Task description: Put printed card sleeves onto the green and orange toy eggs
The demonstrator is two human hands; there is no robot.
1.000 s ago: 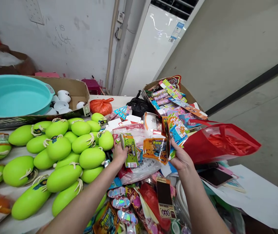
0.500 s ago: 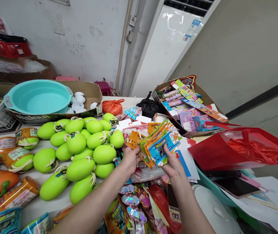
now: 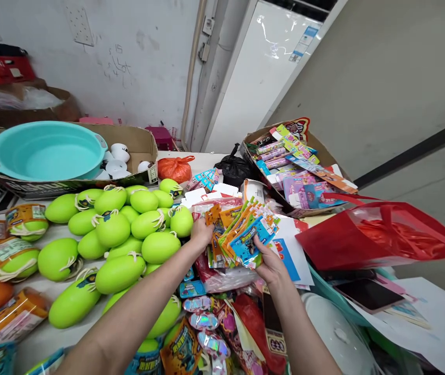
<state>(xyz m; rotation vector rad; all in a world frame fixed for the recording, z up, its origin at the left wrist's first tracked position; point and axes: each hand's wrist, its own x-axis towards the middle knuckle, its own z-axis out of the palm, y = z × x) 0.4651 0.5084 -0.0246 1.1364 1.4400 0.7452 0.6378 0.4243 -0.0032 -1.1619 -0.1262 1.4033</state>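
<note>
A fanned stack of small printed packets [image 3: 254,240], blue at the front with orange and green ones behind, is in my right hand [image 3: 271,264]. Its thumb presses on the blue front packet and the other fingers are beneath. At the stack's left side, my left hand [image 3: 202,234] is closed on an orange packet [image 3: 213,214], its fingertips partly hidden. Below the hands lies a clear plastic bag [image 3: 226,281] with red printing. Left of my left hand, lime-green egg-shaped toys [image 3: 123,273] with cream cords are heaped on the white table [image 3: 103,333].
A turquoise basin [image 3: 46,151] rests on a carton with white balls [image 3: 119,152]. At the back right stands a box of colourful packs [image 3: 304,172]. A red bag [image 3: 363,239] and a phone [image 3: 368,295] lie to the right. Orange packaged toys [image 3: 9,323] fill the left.
My left hand has moved slightly left and up with the orange packet, and the packets are spread wider. My right hand still holds the stack. The view has shifted a little.
</note>
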